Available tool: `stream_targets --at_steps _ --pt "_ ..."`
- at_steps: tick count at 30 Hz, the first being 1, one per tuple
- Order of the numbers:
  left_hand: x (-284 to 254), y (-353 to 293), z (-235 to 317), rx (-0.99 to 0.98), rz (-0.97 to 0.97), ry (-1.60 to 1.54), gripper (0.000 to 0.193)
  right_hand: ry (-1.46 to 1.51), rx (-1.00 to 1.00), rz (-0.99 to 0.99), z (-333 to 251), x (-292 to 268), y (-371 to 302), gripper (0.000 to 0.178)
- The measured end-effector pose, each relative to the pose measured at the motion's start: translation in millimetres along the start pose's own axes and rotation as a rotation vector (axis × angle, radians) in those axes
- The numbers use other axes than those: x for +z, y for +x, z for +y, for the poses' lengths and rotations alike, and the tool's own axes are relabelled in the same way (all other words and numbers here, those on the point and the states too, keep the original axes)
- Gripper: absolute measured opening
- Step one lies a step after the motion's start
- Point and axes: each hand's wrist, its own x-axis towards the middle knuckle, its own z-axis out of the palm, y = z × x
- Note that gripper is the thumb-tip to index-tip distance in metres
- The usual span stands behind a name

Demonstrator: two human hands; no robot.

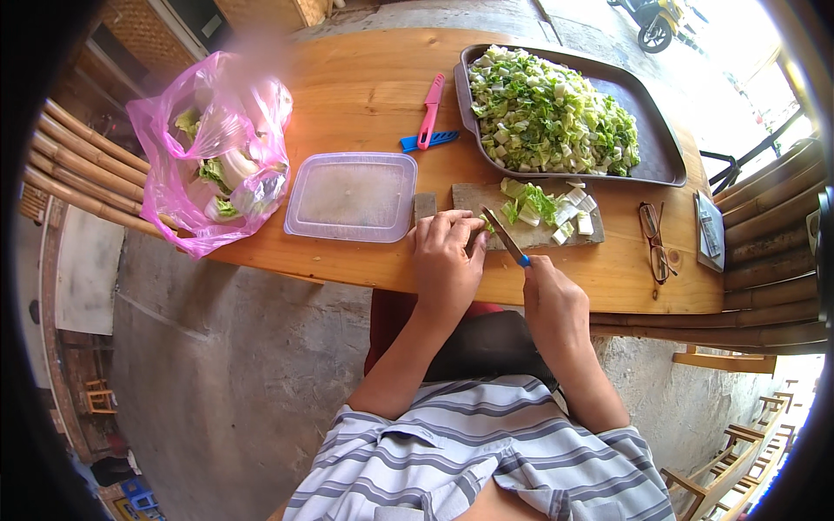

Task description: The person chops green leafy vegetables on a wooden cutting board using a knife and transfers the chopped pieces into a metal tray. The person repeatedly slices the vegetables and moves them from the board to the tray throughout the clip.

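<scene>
My right hand (pixel 556 304) is closed around the blue handle of a small knife (pixel 506 238), its blade slanting up to the left over a grey cutting board (pixel 473 198). My left hand (pixel 446 259) is at the board's left side, fingers bent and pressed down beside the blade. A bit of green leaf shows at its fingertips; most of what it holds is hidden under the fingers. Cut cabbage (pixel 540 207), green leaf strips and white stem squares, lies on the right half of the board.
A dark tray (pixel 647 104) of chopped cabbage (pixel 547 108) stands behind the board. Left are an empty plastic container (pixel 352 195) and a pink bag (pixel 165 191) with cabbage. A pink-handled knife (pixel 431 113), blue sheath (pixel 441 141) and glasses (pixel 653 239) lie on the table.
</scene>
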Motion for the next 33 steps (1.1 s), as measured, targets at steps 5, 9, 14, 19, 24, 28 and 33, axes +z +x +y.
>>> stream_targets --at_steps 5,9,14,19,24,28,33 --pt "1 -1 0 0.001 0.003 0.030 0.013 0.009 0.007 -0.001 -4 3 2 0.010" --pt "0 -1 -1 -0.009 0.006 0.061 0.014 0.050 0.084 -0.024 -4 2 5 0.011" --pt "-2 1 4 -0.050 0.025 0.064 0.014 -0.030 0.039 0.004 1 10 2 0.010" --pt "-2 8 10 -0.108 -0.028 0.167 0.017 -0.092 0.007 0.030 0 12 1 0.011" --pt "-5 11 9 -0.156 -0.070 0.141 0.018 -0.106 -0.002 0.047 2 13 0 0.013" --pt "-14 11 5 -0.177 -0.085 0.180 0.016 -0.128 -0.010 0.038 0 10 0 0.015" --pt "-13 14 1 -0.103 -0.065 0.155 0.014 -0.188 -0.001 -0.003 -2 7 0 0.016"
